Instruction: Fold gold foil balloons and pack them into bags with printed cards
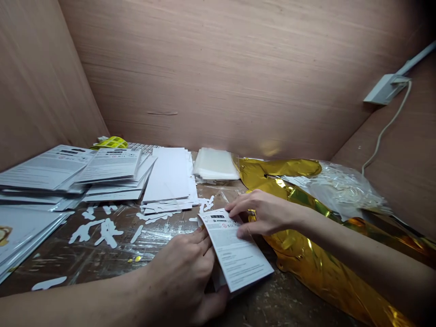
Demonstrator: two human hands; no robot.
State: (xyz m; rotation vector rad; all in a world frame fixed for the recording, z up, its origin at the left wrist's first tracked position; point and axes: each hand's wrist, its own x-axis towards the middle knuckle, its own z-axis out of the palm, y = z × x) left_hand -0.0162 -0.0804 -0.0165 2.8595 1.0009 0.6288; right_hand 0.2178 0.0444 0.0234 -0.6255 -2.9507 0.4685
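A white printed card (238, 254) with black text is tilted above the brown table, between my two hands. My left hand (190, 263) holds its left side, the thumb low near the bottom edge and the fingers partly behind the card. From the right, my right hand (257, 211) grips the card's upper right part, fingers at the top edge and thumb on the printed face. Just beyond my right hand lies shiny gold foil (306, 250), spread along the right side.
Stacks of printed cards (44, 168) stand at left, beside white sheets (168, 175) and translucent bags (216, 163). White cut-out scraps (108, 232) lie scattered in front. A clear plastic bag (340, 186) sits back right. A cable (381, 131) hangs along the right wall.
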